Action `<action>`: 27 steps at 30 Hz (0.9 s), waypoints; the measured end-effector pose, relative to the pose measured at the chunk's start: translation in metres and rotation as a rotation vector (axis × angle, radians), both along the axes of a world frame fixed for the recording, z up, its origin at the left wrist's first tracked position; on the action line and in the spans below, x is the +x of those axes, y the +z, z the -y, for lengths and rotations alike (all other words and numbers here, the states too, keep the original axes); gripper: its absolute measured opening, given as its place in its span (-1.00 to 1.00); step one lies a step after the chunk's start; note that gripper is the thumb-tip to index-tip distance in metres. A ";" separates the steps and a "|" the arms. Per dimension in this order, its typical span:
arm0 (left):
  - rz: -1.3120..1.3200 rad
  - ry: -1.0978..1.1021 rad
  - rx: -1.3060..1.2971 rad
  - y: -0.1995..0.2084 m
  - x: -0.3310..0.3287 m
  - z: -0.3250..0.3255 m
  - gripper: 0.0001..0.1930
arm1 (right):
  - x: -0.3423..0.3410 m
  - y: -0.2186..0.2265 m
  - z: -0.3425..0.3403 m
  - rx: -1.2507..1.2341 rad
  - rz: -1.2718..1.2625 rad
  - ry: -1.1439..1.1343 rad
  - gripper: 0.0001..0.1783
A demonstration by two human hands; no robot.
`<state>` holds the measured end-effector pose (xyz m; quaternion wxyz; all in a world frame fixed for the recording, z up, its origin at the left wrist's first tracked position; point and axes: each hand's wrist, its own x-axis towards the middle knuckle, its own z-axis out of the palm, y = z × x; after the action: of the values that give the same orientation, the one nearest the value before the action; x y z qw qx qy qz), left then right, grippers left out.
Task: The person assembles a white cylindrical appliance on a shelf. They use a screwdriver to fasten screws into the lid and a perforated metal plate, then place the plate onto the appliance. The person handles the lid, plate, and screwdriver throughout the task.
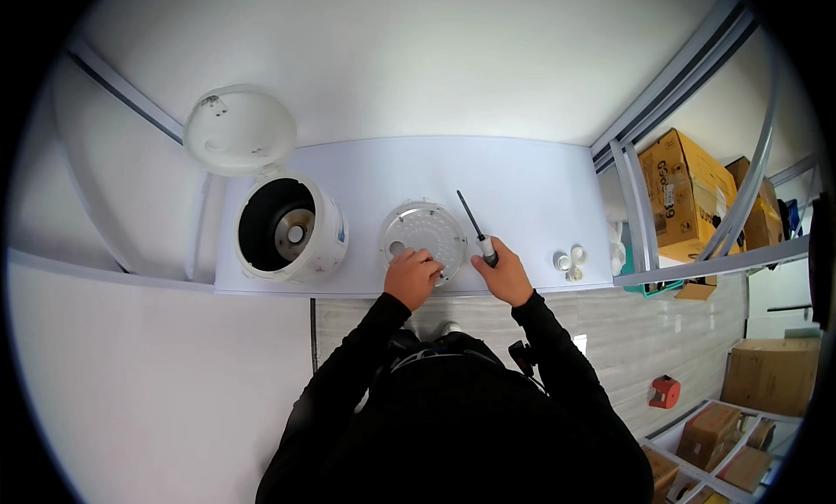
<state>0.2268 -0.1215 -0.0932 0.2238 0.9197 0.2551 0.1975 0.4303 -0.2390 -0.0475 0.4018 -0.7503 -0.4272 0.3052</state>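
Observation:
My right hand (505,273) is wrapped round the handle of a screwdriver (471,216). Its dark shaft points up and to the left, clear of the plate. Beside it on the white table lies a round, shiny metal plate (440,234) with many small dots, small fittings round its rim and a grey disc near its left side. My left hand (414,278) rests at the plate's near edge with fingers curled together; whatever they may pinch is hidden. Further left stands a white rice cooker (326,243), its lid (239,131) swung up and its dark inside showing a central metal heating plate (296,234).
Several small white round pieces (577,255) sit at the table's right end. The white table (522,173) has a wall behind it and metal frame posts (631,199) at its right. Beyond are cardboard boxes (688,195); a red stool (664,392) stands on the floor.

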 end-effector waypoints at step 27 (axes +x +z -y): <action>1.017 0.231 -1.237 0.044 0.028 0.019 -0.89 | 0.043 0.043 0.055 0.205 -0.024 0.336 -0.62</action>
<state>0.2544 -0.1401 -0.0497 0.7589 0.3949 0.2786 0.4364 0.4731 -0.2935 -0.0043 0.4246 -0.6197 -0.5706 0.3318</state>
